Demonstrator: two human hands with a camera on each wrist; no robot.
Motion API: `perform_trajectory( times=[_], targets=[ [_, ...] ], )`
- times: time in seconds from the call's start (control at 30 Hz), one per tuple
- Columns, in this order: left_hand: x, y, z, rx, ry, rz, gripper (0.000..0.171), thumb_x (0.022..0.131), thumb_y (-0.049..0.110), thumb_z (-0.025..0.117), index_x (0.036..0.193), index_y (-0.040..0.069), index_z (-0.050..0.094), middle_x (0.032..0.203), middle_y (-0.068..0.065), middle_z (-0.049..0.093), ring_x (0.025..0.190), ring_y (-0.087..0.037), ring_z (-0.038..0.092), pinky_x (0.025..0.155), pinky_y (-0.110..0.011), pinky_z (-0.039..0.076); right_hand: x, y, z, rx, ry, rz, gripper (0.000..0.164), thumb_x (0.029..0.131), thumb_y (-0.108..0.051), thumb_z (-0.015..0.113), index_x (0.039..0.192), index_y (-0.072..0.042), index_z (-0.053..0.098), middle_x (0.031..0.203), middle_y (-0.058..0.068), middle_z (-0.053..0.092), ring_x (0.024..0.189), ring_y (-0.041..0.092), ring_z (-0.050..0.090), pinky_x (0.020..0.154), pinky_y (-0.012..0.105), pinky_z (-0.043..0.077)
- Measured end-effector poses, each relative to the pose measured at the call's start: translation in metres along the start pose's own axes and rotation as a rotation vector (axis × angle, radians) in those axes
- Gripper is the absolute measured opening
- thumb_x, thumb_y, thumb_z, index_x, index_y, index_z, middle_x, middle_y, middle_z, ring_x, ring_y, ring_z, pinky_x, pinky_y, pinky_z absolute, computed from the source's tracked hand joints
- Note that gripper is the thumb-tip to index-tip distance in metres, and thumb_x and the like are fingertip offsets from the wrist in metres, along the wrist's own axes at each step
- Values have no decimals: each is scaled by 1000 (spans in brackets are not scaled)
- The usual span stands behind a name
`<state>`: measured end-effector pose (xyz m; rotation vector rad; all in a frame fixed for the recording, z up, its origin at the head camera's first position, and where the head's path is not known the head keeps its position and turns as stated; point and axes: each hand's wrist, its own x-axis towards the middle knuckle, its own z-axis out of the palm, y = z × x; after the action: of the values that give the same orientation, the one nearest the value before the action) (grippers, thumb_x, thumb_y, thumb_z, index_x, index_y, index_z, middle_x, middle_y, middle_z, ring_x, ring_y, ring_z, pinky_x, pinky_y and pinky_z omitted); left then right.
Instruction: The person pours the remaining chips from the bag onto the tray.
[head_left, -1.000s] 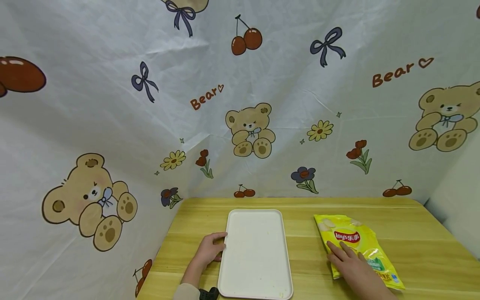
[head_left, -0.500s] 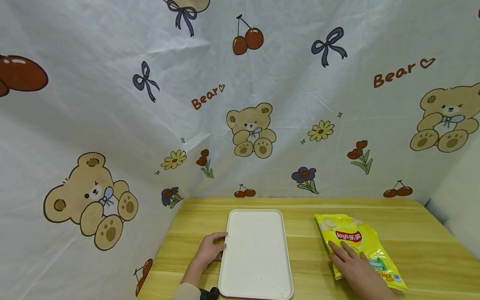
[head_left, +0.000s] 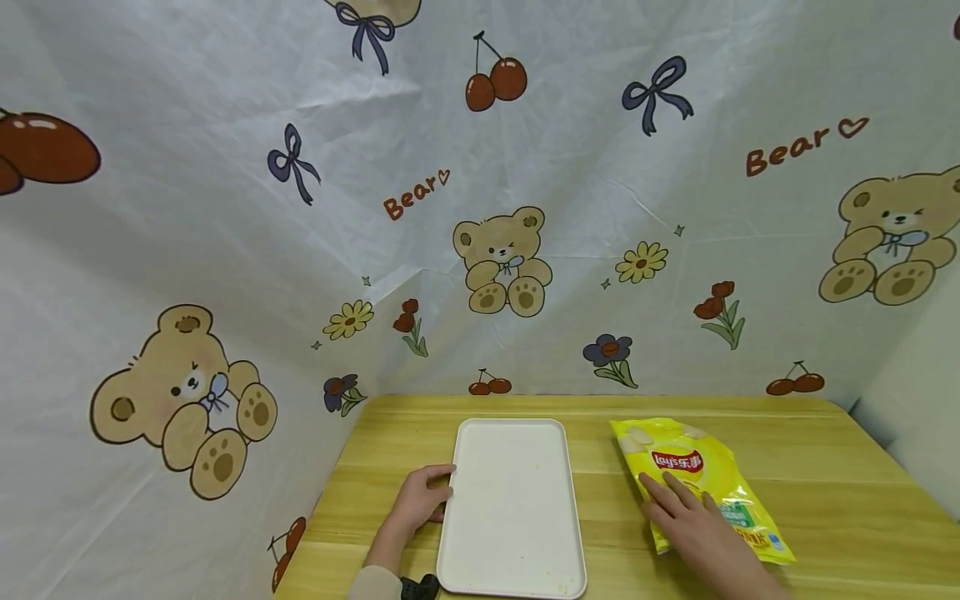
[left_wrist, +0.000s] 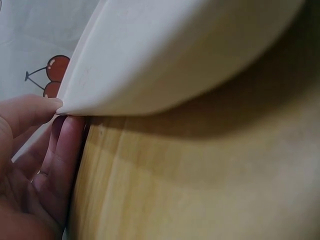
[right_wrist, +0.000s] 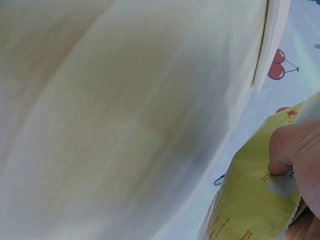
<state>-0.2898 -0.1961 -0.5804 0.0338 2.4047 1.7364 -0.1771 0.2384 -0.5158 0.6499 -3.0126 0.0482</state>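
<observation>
A white rectangular tray [head_left: 512, 508] lies on the wooden table, left of the yellow Lay's potato chip bag [head_left: 716, 473]. My left hand [head_left: 414, 500] is at the tray's left edge. In the left wrist view, its fingers pinch the tray's rim [left_wrist: 72, 106]. On the right, my right hand [head_left: 693, 527] grips the chip bag, its fingers spread over the printed front. From the right wrist view, the thumb [right_wrist: 283, 155] presses into the other side of the bag [right_wrist: 245, 187]. The hand covers part of the bag's lower left.
The wooden table [head_left: 847, 492] reaches back to a white cloth [head_left: 570, 167] printed with bears, cherries, flowers and bows. More of this cloth hangs along the left side. A few small crumbs show on the tray's near end.
My right hand and the chip bag have shifted a little left and up in the head view. The left hand and tray stay in place.
</observation>
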Motion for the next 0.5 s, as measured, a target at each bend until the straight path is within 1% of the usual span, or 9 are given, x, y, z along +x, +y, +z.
perform_trajectory(
  times=[0.03, 0.1, 0.2, 0.27, 0.5],
  targets=[
    [0, 0, 0, 1, 1, 1, 44, 94, 5, 65, 137, 8, 61, 129, -22, 61, 72, -16, 69, 55, -33, 59, 0, -1, -1, 1, 11, -9, 72, 69, -56, 83, 128, -19, 62, 156, 10, 43, 139, 44, 42, 92, 80, 39],
    [0, 0, 0, -2, 2, -2, 44, 94, 5, 65, 137, 8, 61, 131, -23, 60, 72, -17, 69, 55, -33, 59, 1, -3, -2, -2, 34, -22, 75, 68, -64, 80, 126, -19, 63, 155, 10, 44, 138, 45, 43, 91, 80, 40],
    [0, -2, 1, -5, 2, -2, 43, 94, 5, 64, 137, 8, 61, 134, -23, 59, 73, -17, 69, 55, -33, 59, 2, -5, -3, -2, 55, -37, 86, 63, -78, 73, 125, -19, 62, 155, 10, 43, 138, 44, 42, 91, 81, 39],
    [0, -2, 1, -9, 0, -3, 43, 94, 4, 64, 137, 8, 61, 133, -24, 59, 74, -17, 69, 55, -33, 59, 2, -6, -4, -5, 63, -40, 92, 61, -84, 69, 125, -19, 62, 156, 10, 42, 139, 44, 42, 91, 81, 38],
    [1, -3, 0, -23, -4, -3, 44, 94, 4, 63, 137, 7, 61, 137, -26, 55, 71, -15, 69, 56, -33, 60, 3, -11, -7, -17, 91, -55, 93, 59, -84, 70, 125, -19, 63, 156, 9, 42, 139, 44, 41, 92, 81, 38]
  ],
)
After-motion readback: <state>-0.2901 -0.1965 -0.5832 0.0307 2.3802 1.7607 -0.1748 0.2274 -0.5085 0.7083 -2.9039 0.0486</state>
